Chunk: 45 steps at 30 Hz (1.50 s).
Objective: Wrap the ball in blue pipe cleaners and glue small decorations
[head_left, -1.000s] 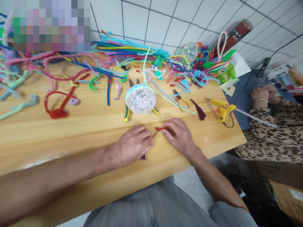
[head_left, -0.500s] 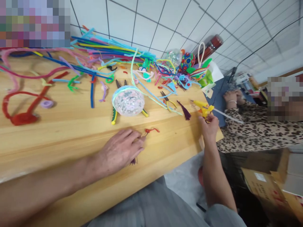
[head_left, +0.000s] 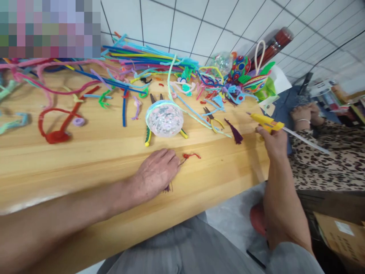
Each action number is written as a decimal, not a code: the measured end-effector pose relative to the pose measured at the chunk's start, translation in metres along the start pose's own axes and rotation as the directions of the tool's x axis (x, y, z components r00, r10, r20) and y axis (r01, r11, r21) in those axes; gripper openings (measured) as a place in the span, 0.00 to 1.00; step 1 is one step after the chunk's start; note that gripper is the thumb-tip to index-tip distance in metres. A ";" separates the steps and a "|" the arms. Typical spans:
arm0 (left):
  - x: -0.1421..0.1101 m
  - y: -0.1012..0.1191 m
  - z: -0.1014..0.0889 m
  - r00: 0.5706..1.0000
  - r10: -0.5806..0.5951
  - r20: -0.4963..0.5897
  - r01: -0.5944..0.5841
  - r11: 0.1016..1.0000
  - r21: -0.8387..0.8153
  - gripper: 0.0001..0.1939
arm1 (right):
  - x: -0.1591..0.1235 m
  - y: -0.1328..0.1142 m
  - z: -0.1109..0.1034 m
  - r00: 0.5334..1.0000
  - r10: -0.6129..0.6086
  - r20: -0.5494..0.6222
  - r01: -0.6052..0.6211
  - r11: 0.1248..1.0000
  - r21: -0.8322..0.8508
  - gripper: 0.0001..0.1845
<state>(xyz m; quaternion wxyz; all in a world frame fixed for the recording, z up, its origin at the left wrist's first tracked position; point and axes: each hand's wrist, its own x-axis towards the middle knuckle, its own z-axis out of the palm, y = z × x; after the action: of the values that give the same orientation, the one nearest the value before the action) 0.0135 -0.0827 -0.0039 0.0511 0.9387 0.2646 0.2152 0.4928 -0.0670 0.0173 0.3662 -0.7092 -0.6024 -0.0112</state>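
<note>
Head: glue gun (head_left: 265, 121) within right fingers (head_left: 281, 137)

dark-lined white wall (head_left: 186, 23); light wooden table (head_left: 222, 173), glare (head_left: 31, 203) at left; pale grey floor (head_left: 228, 209).

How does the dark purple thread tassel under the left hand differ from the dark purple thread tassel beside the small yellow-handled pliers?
The covered tassel is mostly hidden by the left hand; the exposed tassel lies fully visible, untouched. The covered tassel is nearer the camera; the exposed tassel lies farther right. Both have dark purple strands.
</note>
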 end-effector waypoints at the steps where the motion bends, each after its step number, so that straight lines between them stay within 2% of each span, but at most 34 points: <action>1: 0.000 -0.001 -0.001 1.000 -0.015 -0.016 0.015 0.999 -0.033 0.14 | -0.006 -0.009 -0.004 1.000 0.017 0.003 -0.017 1.000 0.021 0.27; 4: 0.000 -0.002 -0.004 0.995 -0.081 -0.062 0.069 0.982 -0.177 0.14 | -0.039 -0.051 -0.017 0.999 0.011 0.038 -0.012 1.000 0.024 0.21; 5: 0.000 -0.003 -0.005 0.993 -0.099 -0.070 0.081 0.971 -0.224 0.14 | -0.052 -0.070 -0.022 0.992 -0.065 0.108 0.066 0.998 -0.008 0.20; 6: 0.001 -0.003 -0.005 0.991 -0.114 -0.073 0.091 0.960 -0.265 0.13 | -0.064 -0.089 -0.025 0.965 -0.182 0.188 0.184 0.983 0.006 0.18; 7: 0.001 -0.003 -0.006 0.989 -0.129 -0.071 0.102 0.948 -0.301 0.12 | -0.076 -0.109 -0.026 0.915 -0.303 0.266 0.305 0.952 0.037 0.16; 8: 0.001 -0.003 -0.006 0.987 -0.146 -0.065 0.116 0.937 -0.330 0.12 | -0.087 -0.128 -0.026 0.833 -0.437 0.339 0.435 0.896 0.086 0.14; 9: 0.002 -0.003 -0.006 0.986 -0.159 -0.058 0.128 0.926 -0.354 0.11 | -0.096 -0.144 -0.025 0.763 -0.510 0.398 0.510 0.852 0.114 0.15; 10: 0.002 -0.003 -0.006 0.984 -0.168 -0.053 0.137 0.919 -0.371 0.11 | -0.104 -0.158 -0.022 0.713 -0.557 0.426 0.562 0.817 0.129 0.16; 11: 0.003 -0.003 -0.006 0.983 -0.177 -0.050 0.145 0.912 -0.383 0.10 | -0.111 -0.168 -0.019 0.684 -0.584 0.438 0.593 0.794 0.133 0.17; 13: 0.003 -0.002 -0.007 0.981 -0.191 -0.039 0.159 0.902 -0.401 0.09 | -0.124 -0.180 -0.010 0.662 -0.612 0.433 0.625 0.769 0.130 0.18; 22: 0.003 -0.003 -0.006 0.983 -0.177 -0.046 0.143 0.899 -0.413 0.09 | -0.153 -0.185 0.018 0.674 -0.629 0.387 0.668 0.743 0.043 0.27; 31: 0.002 -0.004 -0.005 0.986 -0.151 -0.063 0.114 0.911 -0.397 0.10 | -0.159 -0.185 0.027 0.745 -0.579 0.331 0.625 0.780 -0.043 0.31; 38: 0.003 -0.005 -0.003 0.989 -0.126 -0.075 0.089 0.922 -0.377 0.10 | -0.157 -0.186 0.029 0.751 -0.574 0.326 0.615 0.788 -0.029 0.29; 45: 0.001 -0.006 -0.003 0.992 -0.121 -0.042 0.095 0.917 -0.387 0.09 | -0.158 -0.184 0.028 0.730 -0.580 0.361 0.629 0.777 -0.023 0.31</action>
<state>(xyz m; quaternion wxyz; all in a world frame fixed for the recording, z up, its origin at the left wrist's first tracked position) 0.0105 -0.0771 -0.0020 0.2374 0.8868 0.2703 0.2902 0.2786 -0.1843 0.0181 0.1828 -0.4896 -0.8509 -0.0528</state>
